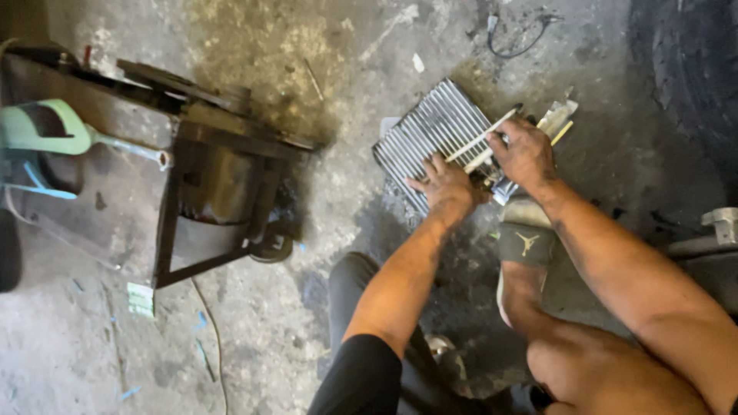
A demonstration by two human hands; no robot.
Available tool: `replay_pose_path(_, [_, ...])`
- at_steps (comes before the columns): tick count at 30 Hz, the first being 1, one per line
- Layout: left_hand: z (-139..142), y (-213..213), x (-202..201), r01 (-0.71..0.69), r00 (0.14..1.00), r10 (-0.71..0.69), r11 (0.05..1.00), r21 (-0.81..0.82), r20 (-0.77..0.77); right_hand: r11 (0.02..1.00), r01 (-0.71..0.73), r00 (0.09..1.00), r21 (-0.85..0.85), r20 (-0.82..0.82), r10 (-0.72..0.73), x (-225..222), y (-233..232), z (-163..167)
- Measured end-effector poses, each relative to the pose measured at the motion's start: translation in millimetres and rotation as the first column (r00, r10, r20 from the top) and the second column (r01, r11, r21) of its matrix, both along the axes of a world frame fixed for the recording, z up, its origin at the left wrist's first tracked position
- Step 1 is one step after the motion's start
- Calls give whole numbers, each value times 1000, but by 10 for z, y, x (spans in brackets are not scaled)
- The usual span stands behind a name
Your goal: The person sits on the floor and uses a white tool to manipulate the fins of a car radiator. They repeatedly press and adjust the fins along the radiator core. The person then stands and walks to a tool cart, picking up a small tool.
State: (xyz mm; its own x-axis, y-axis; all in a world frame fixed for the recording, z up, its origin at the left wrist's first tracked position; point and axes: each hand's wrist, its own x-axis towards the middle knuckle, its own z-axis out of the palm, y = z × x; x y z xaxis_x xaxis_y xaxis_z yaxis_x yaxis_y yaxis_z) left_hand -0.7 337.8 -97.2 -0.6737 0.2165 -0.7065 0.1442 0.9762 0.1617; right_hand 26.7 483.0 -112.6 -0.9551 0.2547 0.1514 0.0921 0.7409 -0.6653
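Right now the finned evaporator core (430, 138) lies flat on the concrete floor (323, 253), just ahead of the person's sandalled foot (525, 242). Left hand (446, 184) presses palm-down on the near edge of the fins, fingers spread wide, holding nothing, just pinning the core. Right hand (526, 154) is shut round the fitting end at the core's right corner, w/ thin pale tubes (484, 138) running out from under the grip, up & left across the fins. Exactly what sits inside that grip I can't tell; fingers cover it.

To do this well, I judge: keep the left palm's weight on the frame edge, not mid-fins, since thin fins bend easily. Work the right grip close to the joint, not out along the tubes, so they don't kink. Keep the foot braced behind the right grip to stop the core sliding.

Well left of both hands stands a dark metal stand (215, 200) w/ a pale green plastic jug (46, 131) beside it.
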Motion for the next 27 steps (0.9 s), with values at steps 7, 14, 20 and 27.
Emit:
replay_pose_path(7, [-101,41,57,6,999,-5,1000,11,-42,999,47,999,-26,24,-46,-32,-10,-9])
replay_pose_path(14, [-235,6,124,-1,991,7,999,41,-132,998,39,999,-38,0,-39,-57,-6,-66])
replay_pose_path(20, [-276,27,133,8,981,-5,1000,18,-196,999,46,999,-14,-5,-46,-78,-18,-41])
replay_pose_path(27, [-84,-13,75,47,994,-40,997,66,-97,999,28,1000,-16,4,-28,-54,-5,-13])
